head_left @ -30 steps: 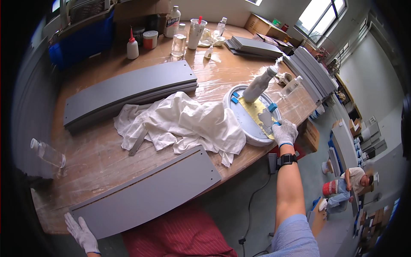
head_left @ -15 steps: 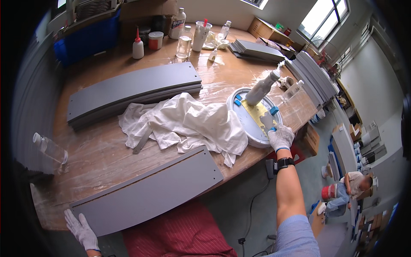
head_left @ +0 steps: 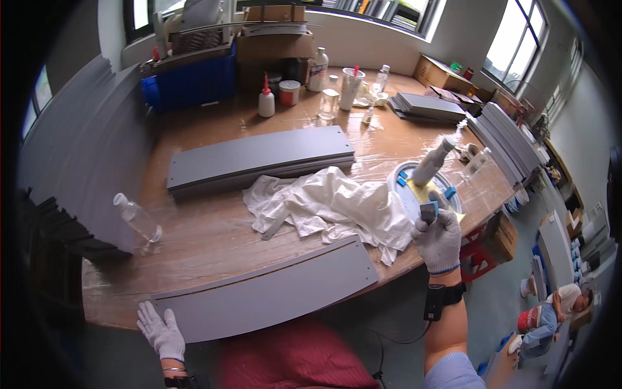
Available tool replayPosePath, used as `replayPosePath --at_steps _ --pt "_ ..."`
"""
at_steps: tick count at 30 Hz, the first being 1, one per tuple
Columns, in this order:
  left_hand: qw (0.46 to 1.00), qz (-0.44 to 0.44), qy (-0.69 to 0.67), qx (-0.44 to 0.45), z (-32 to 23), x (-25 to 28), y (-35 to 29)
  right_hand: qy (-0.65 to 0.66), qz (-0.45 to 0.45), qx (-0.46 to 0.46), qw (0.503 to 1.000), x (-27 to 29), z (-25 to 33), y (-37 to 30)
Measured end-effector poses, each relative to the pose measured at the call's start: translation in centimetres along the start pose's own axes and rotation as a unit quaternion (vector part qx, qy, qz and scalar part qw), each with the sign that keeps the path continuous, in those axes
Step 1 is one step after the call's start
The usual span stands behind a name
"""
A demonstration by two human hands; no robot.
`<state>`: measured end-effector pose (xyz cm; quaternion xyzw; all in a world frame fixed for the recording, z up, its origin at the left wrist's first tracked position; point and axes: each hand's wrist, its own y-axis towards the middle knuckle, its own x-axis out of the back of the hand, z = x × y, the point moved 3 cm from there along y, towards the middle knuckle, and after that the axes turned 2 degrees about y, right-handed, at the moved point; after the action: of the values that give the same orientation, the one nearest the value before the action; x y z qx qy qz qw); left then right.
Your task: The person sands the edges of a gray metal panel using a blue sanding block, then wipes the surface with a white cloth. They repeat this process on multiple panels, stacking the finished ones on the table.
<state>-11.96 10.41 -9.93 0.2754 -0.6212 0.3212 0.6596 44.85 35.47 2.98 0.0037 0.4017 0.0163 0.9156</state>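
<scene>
In my gloved right hand (head_left: pixel 440 241) is a small blue sponge block (head_left: pixel 429 211) with a dark grey face, gripped between fingers and thumb. It is held above the near edge of a round white tray (head_left: pixel 392 185). A grey squeeze bottle (head_left: pixel 433 163) leans in the tray, beside a yellow sheet (head_left: pixel 421 193) and several blue sponge pieces (head_left: pixel 450 192). My gloved left hand (head_left: pixel 163 333) rests with fingers outstretched at the left end of a long grey panel (head_left: pixel 275 292). The panel lies along the table's near edge, and a narrow brown groove runs along its far side.
A crumpled white cloth (head_left: pixel 337 211) partly covers a flat metal scraper (head_left: pixel 277 228). Behind it lies a stack of grey panels (head_left: pixel 259 155). A clear bottle (head_left: pixel 137 217) stands at left, near tall stacked panels (head_left: pixel 84 155). A person (head_left: pixel 554 314) sits far right.
My right hand has come up from the tray and turned, bringing the sponge block into clear sight. My left hand stays at the panel's end. The whole view has shifted left.
</scene>
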Motion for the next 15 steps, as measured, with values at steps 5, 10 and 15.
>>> replayPosePath --at_steps 5,10,15 --pt "0.998 -0.012 -0.057 -0.035 0.0 0.8 -0.3 0.005 -0.017 -0.018 1.000 -2.9 -5.9 -1.8" --pt "0.997 -0.030 -0.053 -0.037 -0.8 2.2 0.0 -0.022 0.041 -0.033 0.998 1.8 -15.1 -1.6" --pt "0.998 -0.024 -0.061 -0.003 1.3 1.9 -1.8 -0.008 -0.050 -0.216 0.975 0.2 -23.8 -2.9"
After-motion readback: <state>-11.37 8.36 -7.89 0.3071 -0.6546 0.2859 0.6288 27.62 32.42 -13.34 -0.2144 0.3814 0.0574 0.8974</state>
